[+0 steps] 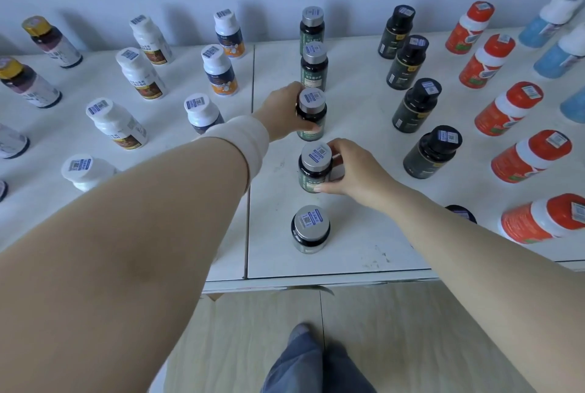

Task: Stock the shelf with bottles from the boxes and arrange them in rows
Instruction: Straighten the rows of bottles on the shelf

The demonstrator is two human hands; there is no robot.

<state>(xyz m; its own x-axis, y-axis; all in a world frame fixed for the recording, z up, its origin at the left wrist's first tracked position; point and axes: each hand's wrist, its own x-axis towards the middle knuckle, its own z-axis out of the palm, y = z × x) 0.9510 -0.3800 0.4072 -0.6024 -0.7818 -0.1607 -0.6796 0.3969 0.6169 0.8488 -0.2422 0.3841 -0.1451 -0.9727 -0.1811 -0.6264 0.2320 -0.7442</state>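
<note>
A row of dark bottles with silver caps runs down the middle of the white shelf top (357, 126). My left hand (280, 110) grips the third silver-capped bottle (311, 114) from its left side. My right hand (354, 171) holds the fourth silver-capped bottle (315, 167) from its right, thumb at the base. A fifth one (310, 229) stands free nearest the front edge. Two more (313, 64) stand behind, toward the wall.
Other rows stand upright: white bottles (117, 123) and blue-orange ones (220, 71) to the left, black bottles (418, 106) and red-white ones (509, 109) to the right, light blue ones (558, 53) far right. The shelf's front edge (316, 280) lies above wooden floor.
</note>
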